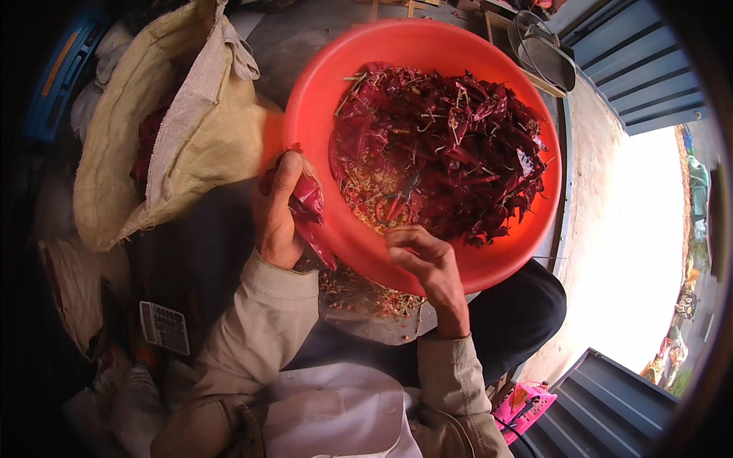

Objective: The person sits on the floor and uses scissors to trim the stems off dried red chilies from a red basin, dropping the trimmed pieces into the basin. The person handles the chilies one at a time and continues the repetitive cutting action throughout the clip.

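Observation:
A wide red plastic basin (320, 74) holds a heap of dried red chili peppers (446, 137). Stem scraps (372, 177) lie at its near left part, with a small pair of red-handled snips (399, 203) on them. My left hand (280, 212) grips several dried chilies (309, 200) just outside the basin's left rim. Over the near rim, close to the snips, is my right hand (424, 257), fingers curled and fingertips close together; whether something small is between them cannot be made out.
At left stands an open woven sack (223, 131) with dark red contents. A calculator (164, 328) lies at lower left. More scraps (372, 297) are on the floor below the basin. A pink plastic basket (524, 406) is at lower right, near a blue metal door (601, 395).

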Demonstrator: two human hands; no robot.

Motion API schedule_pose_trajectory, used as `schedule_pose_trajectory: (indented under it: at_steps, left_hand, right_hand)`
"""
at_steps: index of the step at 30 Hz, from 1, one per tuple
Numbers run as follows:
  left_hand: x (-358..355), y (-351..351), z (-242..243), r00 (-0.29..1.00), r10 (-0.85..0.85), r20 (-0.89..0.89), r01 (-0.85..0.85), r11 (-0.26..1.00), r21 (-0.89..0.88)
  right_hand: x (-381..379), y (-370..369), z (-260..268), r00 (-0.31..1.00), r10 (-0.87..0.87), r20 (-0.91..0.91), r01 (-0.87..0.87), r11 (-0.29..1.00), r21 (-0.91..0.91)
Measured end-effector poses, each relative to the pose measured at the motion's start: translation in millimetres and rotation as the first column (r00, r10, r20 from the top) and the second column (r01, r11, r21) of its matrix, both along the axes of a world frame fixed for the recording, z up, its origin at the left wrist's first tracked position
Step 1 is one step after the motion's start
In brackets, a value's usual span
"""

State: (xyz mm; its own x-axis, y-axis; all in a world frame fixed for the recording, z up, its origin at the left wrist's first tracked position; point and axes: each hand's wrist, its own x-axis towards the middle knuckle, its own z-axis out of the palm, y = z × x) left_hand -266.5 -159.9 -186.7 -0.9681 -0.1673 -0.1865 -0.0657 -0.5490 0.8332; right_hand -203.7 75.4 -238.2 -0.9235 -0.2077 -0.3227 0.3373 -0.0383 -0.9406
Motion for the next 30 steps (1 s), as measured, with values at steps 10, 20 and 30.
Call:
schedule_pose_trajectory:
  at_steps: [10,20,30]
  left_hand:
    - [-1,1,-5,0.999,-0.03,-0.022,0.031,0.999,0.039]
    - [-6,7,1,0.997,-0.065,0.052,0.067,0.997,-0.042]
    - [-5,11,-6,0.997,-0.065,0.052,0.068,0.996,-0.053]
  right_hand:
    - [-90,-82,-79,0.896,0.361,-0.258,-0.178,0.825,0.536]
    - [-132,-108,-161,0.899,0.423,-0.109,-0.299,0.777,0.554]
    - [-122,-72,-138,0.805,0.589,-0.069,-0.4,0.624,0.671]
